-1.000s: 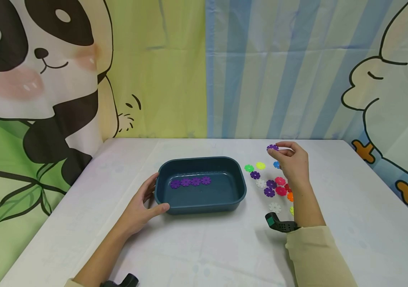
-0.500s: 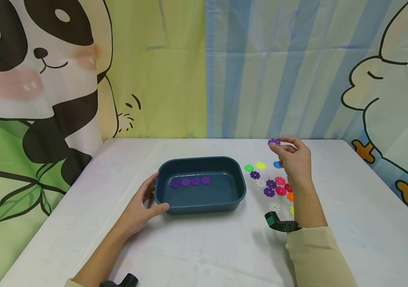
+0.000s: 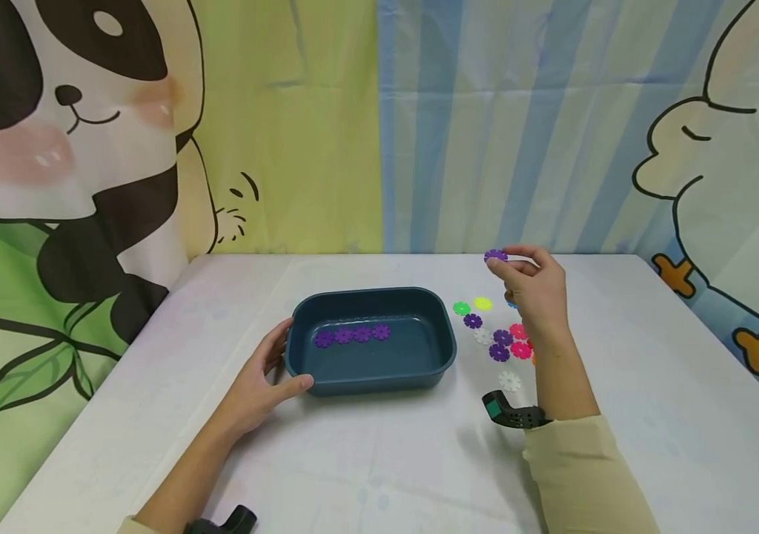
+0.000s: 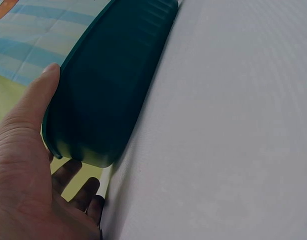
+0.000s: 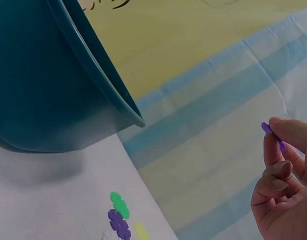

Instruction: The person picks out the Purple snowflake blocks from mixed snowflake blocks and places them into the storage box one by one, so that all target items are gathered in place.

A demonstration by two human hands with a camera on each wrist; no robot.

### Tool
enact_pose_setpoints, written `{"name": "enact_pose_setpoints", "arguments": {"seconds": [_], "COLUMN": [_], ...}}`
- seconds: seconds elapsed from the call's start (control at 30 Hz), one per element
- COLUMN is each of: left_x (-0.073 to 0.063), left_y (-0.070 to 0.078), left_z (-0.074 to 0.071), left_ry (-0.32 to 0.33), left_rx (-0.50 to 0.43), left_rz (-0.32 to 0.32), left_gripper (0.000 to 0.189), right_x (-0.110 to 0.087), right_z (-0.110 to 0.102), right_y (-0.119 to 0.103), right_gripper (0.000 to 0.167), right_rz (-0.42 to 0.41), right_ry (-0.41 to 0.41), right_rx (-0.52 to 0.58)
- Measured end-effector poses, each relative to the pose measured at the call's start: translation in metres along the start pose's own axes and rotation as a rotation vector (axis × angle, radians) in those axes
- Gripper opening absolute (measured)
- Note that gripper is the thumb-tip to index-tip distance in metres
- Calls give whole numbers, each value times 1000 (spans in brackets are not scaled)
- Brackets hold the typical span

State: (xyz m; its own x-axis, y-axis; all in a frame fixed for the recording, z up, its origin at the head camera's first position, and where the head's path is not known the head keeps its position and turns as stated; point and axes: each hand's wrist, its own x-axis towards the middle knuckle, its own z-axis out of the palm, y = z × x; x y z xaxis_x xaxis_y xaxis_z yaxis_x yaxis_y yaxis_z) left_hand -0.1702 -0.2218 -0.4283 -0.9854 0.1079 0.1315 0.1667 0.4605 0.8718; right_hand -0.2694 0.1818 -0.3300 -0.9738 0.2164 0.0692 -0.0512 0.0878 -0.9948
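A dark teal plastic basin [image 3: 371, 384] stands on the white table, with a row of several purple flower-shaped discs [image 3: 362, 334] inside. My left hand [image 3: 253, 389] holds the basin's left end, thumb at the front rim and fingers round the side; the left wrist view shows the thumb [image 4: 36, 100] against the wall. Raised near the table's back edge, my right hand [image 3: 534, 289] pinches one purple flower disc [image 3: 496, 255] between thumb and fingertips. In the right wrist view this disc [image 5: 266, 128] appears edge-on, with the other fingers curled below it.
Right of the basin lie loose flower discs: green [image 3: 462, 308], yellow [image 3: 482, 303], several purple [image 3: 499, 352], white [image 3: 509, 381] and pink [image 3: 521, 349]. My right forearm partly covers others. Printed curtains [image 3: 486, 148] hang behind the table.
My right hand has risen slightly with the purple disc and then shifted a little left towards the basin. The left hand keeps its hold on the basin, and the head view has tilted slightly.
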Motion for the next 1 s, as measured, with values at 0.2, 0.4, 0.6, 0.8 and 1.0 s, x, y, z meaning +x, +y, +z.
{"name": "enact_pose_setpoints", "arguments": {"seconds": [0.2, 0.4, 0.6, 0.8, 1.0], "left_x": [0, 0, 0, -1, -1], "left_y": [1, 1, 0, 1, 2], "left_z": [0, 0, 1, 0, 0], "left_ry": [0, 4, -1, 4, 6], "left_rx": [-14, -12, -21, -20, -27], "left_rz": [-2, -9, -6, -21, -13], "left_gripper": [92, 93, 92, 93, 92], "right_x": [-4, -7, -9, -11, -14], "right_z": [6, 17, 30, 44, 60], "right_y": [-2, -3, -4, -7, -7], "right_gripper": [43, 43, 44, 46, 43], "right_rz": [-14, -39, -59, -59, -56], "right_ry": [-33, -82, -134, -184, -227], "right_rx": [7, -25, -31, -36, -73]}}
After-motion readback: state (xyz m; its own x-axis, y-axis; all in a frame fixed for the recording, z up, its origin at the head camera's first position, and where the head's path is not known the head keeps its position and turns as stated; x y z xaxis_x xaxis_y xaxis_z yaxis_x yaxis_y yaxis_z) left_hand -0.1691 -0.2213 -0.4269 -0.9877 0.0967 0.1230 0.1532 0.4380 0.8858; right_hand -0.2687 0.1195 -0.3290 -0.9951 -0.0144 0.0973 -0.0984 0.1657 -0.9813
